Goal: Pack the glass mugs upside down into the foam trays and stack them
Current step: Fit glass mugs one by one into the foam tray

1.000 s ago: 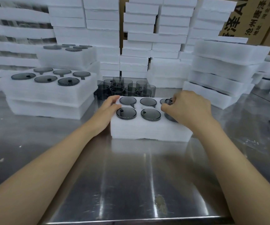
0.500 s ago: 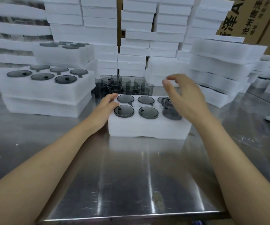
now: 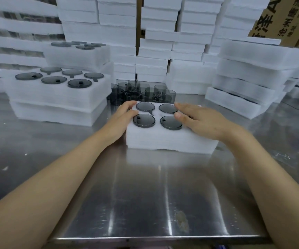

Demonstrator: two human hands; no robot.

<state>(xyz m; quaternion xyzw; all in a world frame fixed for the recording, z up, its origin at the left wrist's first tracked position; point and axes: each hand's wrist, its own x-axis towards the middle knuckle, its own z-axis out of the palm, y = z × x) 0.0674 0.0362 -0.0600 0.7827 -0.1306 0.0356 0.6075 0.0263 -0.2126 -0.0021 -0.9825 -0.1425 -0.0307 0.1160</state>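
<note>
Foam tray (image 3: 170, 141) on bench (image 3: 145, 194) holds inverted glass mugs (image 3: 143, 120), four bases visible. Left hand (image 3: 122, 116) flat on tray's left edge; right hand (image 3: 199, 119) flat over its right side. Risk: lifting tray knocks loose mugs (image 3: 145, 91) just behind.

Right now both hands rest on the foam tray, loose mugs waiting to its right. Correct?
No. The left hand and right hand do rest on the foam tray, but the loose mugs stand behind it, not to its right, per the head view.
</note>
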